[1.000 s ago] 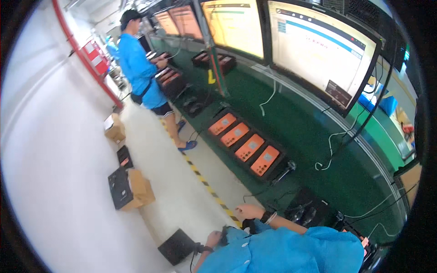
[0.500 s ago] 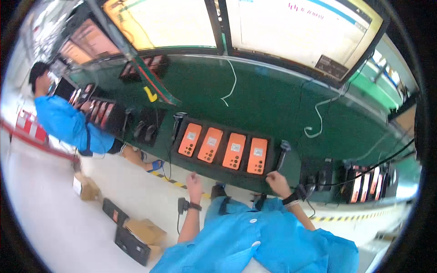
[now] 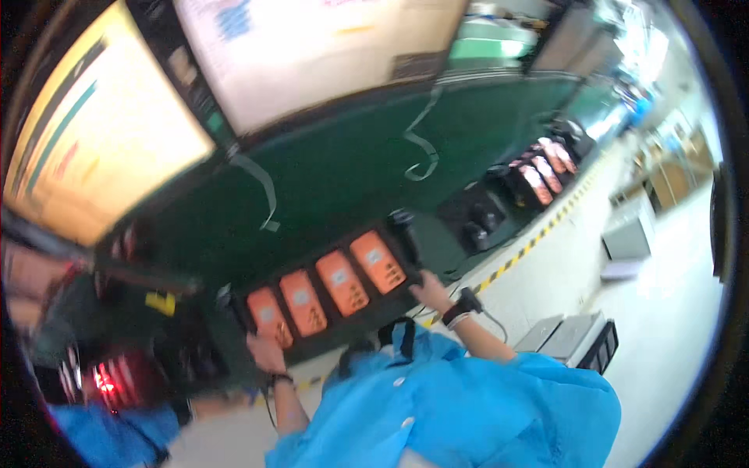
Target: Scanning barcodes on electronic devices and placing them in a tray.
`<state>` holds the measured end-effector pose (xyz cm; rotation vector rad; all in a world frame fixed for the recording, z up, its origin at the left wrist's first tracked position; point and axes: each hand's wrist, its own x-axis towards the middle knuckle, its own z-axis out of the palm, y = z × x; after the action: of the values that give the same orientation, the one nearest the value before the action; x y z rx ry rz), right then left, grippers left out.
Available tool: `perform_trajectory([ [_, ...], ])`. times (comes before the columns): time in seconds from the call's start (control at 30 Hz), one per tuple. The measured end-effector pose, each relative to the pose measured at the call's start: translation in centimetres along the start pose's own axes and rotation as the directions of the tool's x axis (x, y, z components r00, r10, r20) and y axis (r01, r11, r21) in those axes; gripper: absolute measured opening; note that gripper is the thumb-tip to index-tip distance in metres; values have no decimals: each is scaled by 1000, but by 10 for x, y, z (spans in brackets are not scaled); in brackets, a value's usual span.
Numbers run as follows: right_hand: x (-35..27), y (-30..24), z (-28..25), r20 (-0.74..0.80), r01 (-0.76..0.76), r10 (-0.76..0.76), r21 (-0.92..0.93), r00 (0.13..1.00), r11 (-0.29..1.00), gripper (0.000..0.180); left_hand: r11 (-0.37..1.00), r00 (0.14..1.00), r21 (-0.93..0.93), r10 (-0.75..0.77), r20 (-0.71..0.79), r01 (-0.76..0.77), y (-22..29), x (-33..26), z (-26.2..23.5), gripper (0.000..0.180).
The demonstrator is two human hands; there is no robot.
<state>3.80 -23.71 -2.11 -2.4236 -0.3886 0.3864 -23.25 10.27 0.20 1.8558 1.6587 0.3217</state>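
Observation:
A dark tray (image 3: 331, 321) on the green bench holds several orange phones, each with a pale label and dark round camera lenses at its near end. The leftmost phone (image 3: 267, 315) lies beside my left hand (image 3: 268, 353), which is at the tray's near left corner. My right hand (image 3: 431, 292) is at the near right corner, close to the rightmost phone (image 3: 378, 262). Motion blur hides whether either hand grips the tray edge. Black handheld scanners stand on either side, the left scanner (image 3: 236, 308) and the right scanner (image 3: 406, 237). Both wrists wear dark bands.
Two lit monitors, the left monitor (image 3: 101, 117) and the right monitor (image 3: 312, 54), stand behind the green bench (image 3: 328, 156). Farther right lies another tray of phones (image 3: 546, 168). A person in a blue sleeve (image 3: 117, 433) is at lower left. Grey boxes (image 3: 566, 339) stand on the floor at right.
The view has swung right and tilted. Both hands have moved up to the tray's near corners, the left one now beside the leftmost phone. The phones keep their places in the tray.

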Motion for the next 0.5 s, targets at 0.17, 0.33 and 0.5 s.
perform_trajectory([
  [0.17,11,-35,35,-23,-108,109,48,994,993,48,987,998,161,11,-63,0,-56,29,19,55],
  [0.33,14,-53,29,-60,-162,163,12,985,987,42,984,986,171,-23,-162,51,-44,25,15,57],
  [0.5,31,-67,26,-17,-198,199,46,980,979,43,982,999,188,31,17,-33,-26,12,-4,59],
])
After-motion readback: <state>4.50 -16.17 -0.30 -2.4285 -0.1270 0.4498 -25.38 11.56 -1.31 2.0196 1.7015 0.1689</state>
